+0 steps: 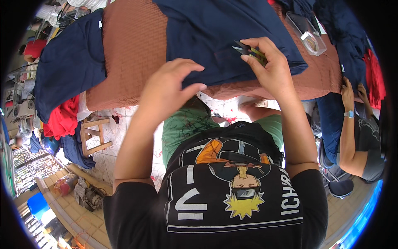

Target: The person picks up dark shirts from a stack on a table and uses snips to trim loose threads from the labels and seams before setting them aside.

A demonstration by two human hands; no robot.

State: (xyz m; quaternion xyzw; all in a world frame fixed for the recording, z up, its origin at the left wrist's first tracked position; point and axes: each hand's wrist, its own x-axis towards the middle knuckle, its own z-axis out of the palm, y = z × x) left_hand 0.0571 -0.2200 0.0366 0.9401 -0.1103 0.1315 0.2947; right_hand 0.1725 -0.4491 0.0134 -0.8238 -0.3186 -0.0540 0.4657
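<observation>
Navy-blue cloth piece, seen in the head view, lies spread on a surface covered with brown textured fabric, directly ahead of the person. Its longer run appears to lead away from the body and passes out at the top edge, so its full length cannot be told; its near edge slants across, with a corner to the person's right. The bare right hand is over the right part of the cloth, thumb and fingers closed on small metal thread snips with yellow handles. The snips' long axis points forward and to the left, and their two blades stand slightly apart at the tips, above the cloth. The bare left hand is at the cloth's near left edge, its fingers curved and well parted from the thumb, with nothing visible between them; whether they touch the cloth cannot be told. The right hand is the nearer to the far right corner, the left to the near left edge, and the blades point across the cloth between.
</observation>
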